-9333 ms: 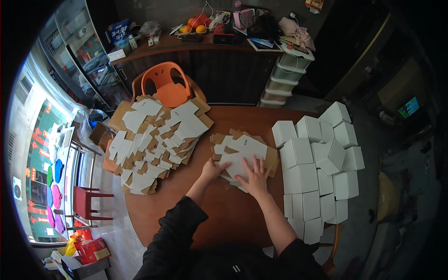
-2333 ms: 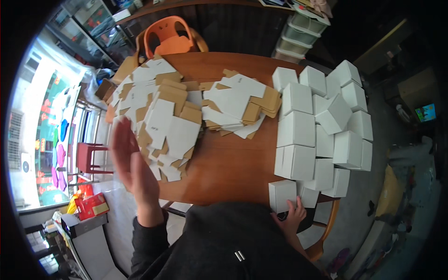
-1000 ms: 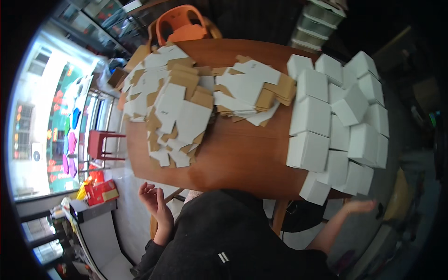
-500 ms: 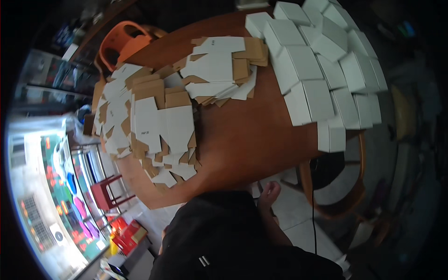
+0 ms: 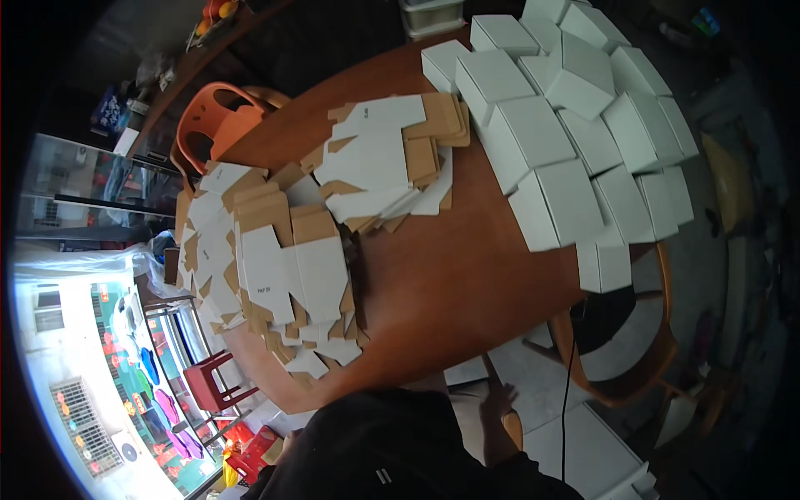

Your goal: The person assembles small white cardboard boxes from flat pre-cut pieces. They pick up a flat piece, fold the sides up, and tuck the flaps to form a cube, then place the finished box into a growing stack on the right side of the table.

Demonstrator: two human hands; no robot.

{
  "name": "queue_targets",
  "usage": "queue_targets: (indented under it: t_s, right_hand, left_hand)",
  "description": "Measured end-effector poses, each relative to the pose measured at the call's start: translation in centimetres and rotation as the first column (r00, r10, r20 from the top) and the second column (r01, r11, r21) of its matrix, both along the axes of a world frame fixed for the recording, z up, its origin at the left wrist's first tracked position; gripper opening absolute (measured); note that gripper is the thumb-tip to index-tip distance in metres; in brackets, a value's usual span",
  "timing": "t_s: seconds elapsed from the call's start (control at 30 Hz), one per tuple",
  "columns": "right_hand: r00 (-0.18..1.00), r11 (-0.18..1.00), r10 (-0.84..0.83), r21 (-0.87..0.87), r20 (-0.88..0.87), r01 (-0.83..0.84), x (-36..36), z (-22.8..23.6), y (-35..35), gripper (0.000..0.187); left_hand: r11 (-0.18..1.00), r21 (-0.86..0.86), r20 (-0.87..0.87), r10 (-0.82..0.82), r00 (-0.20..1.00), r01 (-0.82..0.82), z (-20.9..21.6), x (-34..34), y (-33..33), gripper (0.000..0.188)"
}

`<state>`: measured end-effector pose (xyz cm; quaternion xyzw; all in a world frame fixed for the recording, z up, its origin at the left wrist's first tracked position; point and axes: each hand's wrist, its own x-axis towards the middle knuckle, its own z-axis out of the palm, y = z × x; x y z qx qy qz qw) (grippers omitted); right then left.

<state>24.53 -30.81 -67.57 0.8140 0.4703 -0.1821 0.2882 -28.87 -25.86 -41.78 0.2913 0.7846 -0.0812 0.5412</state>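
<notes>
My right hand [image 5: 497, 402] hangs low beside my dark clothing, just off the table's near edge. Its fingers look loosely apart and I see nothing in it. Only a sliver of my left hand [image 5: 289, 442] shows past the other side of my clothing, its fingers hidden. Ahead on the brown wooden table [image 5: 433, 292] lie flat, unfolded white-and-brown carton blanks [image 5: 271, 267] in overlapping stacks. Another stack of carton blanks [image 5: 367, 154] lies farther back. Several folded white boxes [image 5: 571, 200] are piled at the right, and neither hand touches them.
A wooden chair [image 5: 625, 392] stands at the right near edge, with a black cable [image 5: 568, 408] hanging by it. An orange chair [image 5: 218, 121] is at the far left. A dark red stool [image 5: 218, 383] stands left, near a bright window [image 5: 92, 350]. Clear containers [image 5: 433, 17] sit beyond the table.
The view has shifted, so the table and cartons sit lower in the picture. My right hand is lower, and its fingers look looser than before. The cartons and boxes keep their arrangement.
</notes>
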Motion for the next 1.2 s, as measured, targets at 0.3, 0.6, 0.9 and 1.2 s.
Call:
queue_targets:
  t_s: [0.3, 0.6, 0.9, 1.2]
  right_hand:
    - [0.906, 0.724, -0.353, -0.681, -0.232, 0.108, 6.7, 3.2, 2.8, 0.05]
    - [0.91, 0.903, -0.01, -0.396, -0.414, -0.17, 10.0, -0.5, 12.3, 0.046]
    - [0.759, 0.829, 0.266, -0.26, -0.594, -0.494, 11.9, 12.7, 23.9, 0.042]
    - [0.431, 0.706, 0.331, 0.523, -0.84, 0.477, 3.4, 41.8, 42.1, 0.022]
  left_hand:
    - [0.992, 0.019, -0.063, -0.122, 0.99, 0.124, 0.8, 7.0, 3.6, 0.027]
    - [0.803, 0.344, -0.297, -0.399, 0.868, 0.487, 5.6, 12.4, 10.7, 0.014]
    - [0.544, 0.795, -0.387, 0.116, 0.915, 0.268, 3.7, 15.6, 13.6, 0.017]
    - [0.294, 0.915, -0.258, -0.103, 0.961, 0.278, 6.0, 22.1, 21.6, 0.016]
